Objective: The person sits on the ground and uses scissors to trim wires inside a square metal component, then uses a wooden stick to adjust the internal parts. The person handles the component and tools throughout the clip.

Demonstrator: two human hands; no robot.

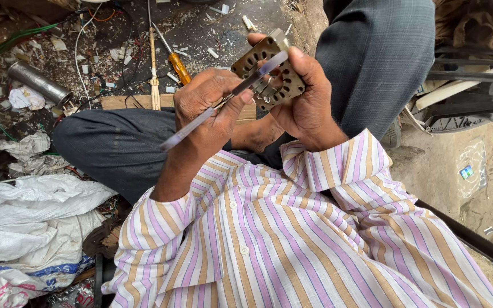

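Above the lap, right hand (309, 108) clamps the perforated metal plate (269, 71) — rigid, best edge-gripped — left hand (209, 108) fingers closed on a thin flat blade (223, 100).

Left hand (209, 108) gripping flat strip (223, 100), right hand (303, 102) holding perforated block (269, 71)

Both hands raised together; left hand (209, 105) and right hand (303, 100) closed

Dark, dirty floor (212, 25) at far left, strewn with white scraps and wires. Near left, crumpled white sacks (24, 228). At right, rough pale concrete ground (475, 188) edged by a dark bar (475, 242). Flat, even daylight throughout.
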